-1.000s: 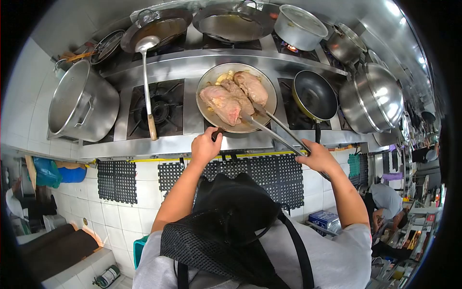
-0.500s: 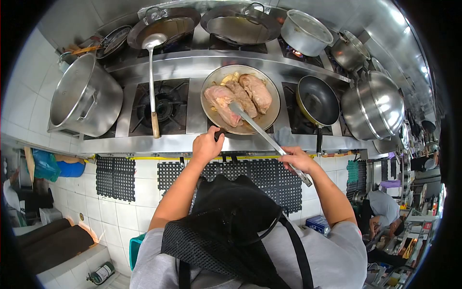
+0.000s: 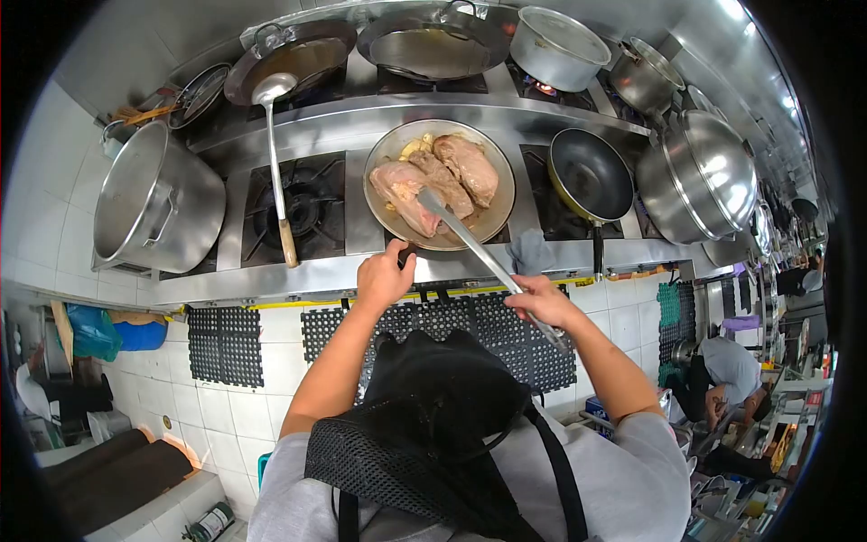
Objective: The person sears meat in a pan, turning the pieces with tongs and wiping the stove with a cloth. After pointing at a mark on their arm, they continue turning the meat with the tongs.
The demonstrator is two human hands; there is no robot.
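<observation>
Several large pieces of browned meat (image 3: 466,169) lie with pale yellow bits in a wide round frying pan (image 3: 496,210) on the stove. My left hand (image 3: 386,275) is closed at the front of this pan, around its short dark handle, which is mostly hidden. Metal tongs (image 3: 481,252) slant from my right hand (image 3: 545,303) into the pan. Their tips touch the left piece of meat (image 3: 404,198), and my right fingers are wrapped round the arms.
A tall pot (image 3: 194,212) and a bare burner (image 3: 298,210) with a long ladle (image 3: 275,163) are on the left. To the right are a black frying pan (image 3: 591,176), a grey cloth (image 3: 531,253) and a domed steel pot (image 3: 709,176). Woks (image 3: 433,50) line the back; another person (image 3: 730,370) is behind right.
The view has shifted slightly, so the stove appears a little further left. Both hands keep their holds, and the tong tips stay on the left piece of meat.
</observation>
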